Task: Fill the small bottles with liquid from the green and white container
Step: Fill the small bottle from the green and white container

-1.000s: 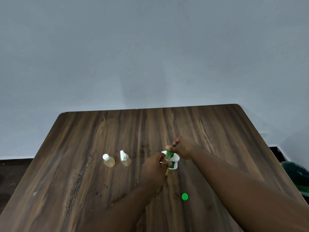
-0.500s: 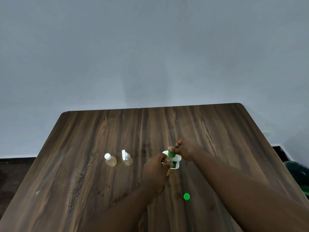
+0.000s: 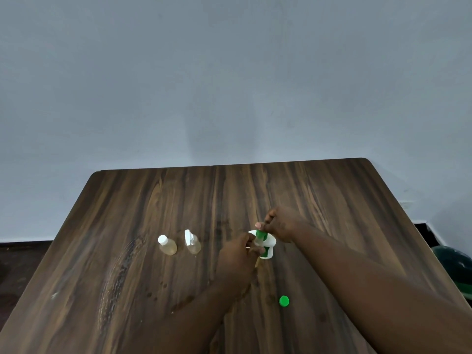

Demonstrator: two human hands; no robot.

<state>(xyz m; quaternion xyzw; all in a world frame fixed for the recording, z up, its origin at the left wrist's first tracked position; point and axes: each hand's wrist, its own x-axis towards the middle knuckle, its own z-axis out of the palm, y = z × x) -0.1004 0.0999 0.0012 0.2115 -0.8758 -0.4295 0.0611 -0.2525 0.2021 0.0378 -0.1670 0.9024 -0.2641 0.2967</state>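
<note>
A dark wood-grain table point(image 3: 153, 277) stands against a plain blue-grey wall point(image 3: 229, 72), dark floor point(image 3: 18, 264) at left.

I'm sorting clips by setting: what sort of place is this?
Likely a plain indoor room, home or office: a dark wood-grain table against a bare grey-blue wall, two small bottles on it.

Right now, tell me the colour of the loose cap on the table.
Loose cap is green; head view.
</note>
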